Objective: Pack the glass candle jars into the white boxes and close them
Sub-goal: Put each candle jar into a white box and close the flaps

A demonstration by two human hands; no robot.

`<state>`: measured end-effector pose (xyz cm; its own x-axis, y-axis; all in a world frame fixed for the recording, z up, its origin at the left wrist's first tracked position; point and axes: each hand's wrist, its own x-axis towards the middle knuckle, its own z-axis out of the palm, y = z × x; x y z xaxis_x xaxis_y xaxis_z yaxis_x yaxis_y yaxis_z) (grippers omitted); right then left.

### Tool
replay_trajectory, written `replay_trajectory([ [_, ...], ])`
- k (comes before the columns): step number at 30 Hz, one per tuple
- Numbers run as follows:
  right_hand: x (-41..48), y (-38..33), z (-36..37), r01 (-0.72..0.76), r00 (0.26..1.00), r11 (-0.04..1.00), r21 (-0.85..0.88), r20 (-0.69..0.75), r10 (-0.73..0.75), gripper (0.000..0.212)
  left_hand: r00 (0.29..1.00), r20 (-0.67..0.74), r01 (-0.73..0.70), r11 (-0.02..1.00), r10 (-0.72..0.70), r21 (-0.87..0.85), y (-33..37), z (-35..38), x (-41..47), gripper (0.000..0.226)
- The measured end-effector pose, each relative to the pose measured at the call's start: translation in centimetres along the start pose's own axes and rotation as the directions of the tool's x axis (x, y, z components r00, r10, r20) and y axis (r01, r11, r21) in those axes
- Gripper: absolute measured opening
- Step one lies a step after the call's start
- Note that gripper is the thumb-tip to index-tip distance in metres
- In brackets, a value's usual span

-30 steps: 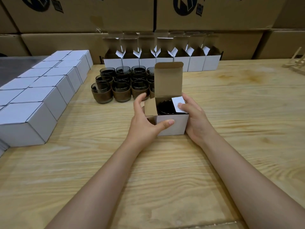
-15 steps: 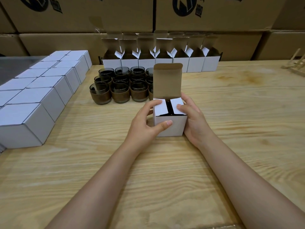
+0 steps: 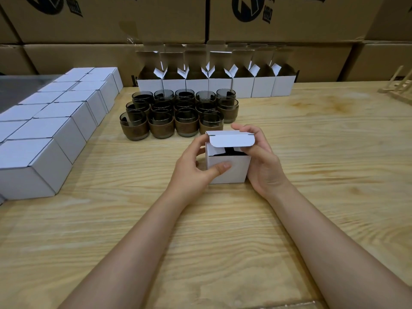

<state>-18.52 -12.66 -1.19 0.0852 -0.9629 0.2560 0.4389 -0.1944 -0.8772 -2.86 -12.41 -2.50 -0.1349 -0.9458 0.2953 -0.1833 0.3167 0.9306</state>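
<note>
A small white box stands on the wooden table in front of me, with a dark candle jar just visible inside through the gap under its lid. My left hand grips the box's left side, thumb across the front face. My right hand holds the right side while its fingers curl over the top lid flap, which is folded down almost flat, its tuck tab outside the box. Behind the box stand several dark glass candle jars in rows.
A row of open white boxes lines the back of the table. Several closed white boxes are lined up along the left side. Big brown cartons are stacked behind. A wooden rack pokes in at far right.
The two side flaps were folded in over the jar. The tall top lid, upright before, has come down over the box under my right fingers.
</note>
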Motion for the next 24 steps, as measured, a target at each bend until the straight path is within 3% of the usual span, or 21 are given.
replay_trajectory([
  [7,-0.35,-0.11,-0.13,0.001,0.996,0.999,-0.038,0.084,0.002,0.048,1.0,0.009,-0.008,1.0,0.008,-0.009,-0.14,-0.07,-0.03,0.057],
  [11,-0.14,0.14,-0.28,0.027,0.999,0.999,-0.042,0.036,-0.025,0.027,1.0,-0.002,-0.005,1.0,0.005,0.029,-0.35,-0.07,-0.04,0.063],
  [24,-0.03,0.49,-0.8,0.036,0.999,0.99,-0.138,0.032,-0.032,0.025,0.999,-0.038,-0.015,0.998,0.013,-0.065,-0.78,-0.06,0.12,0.062],
])
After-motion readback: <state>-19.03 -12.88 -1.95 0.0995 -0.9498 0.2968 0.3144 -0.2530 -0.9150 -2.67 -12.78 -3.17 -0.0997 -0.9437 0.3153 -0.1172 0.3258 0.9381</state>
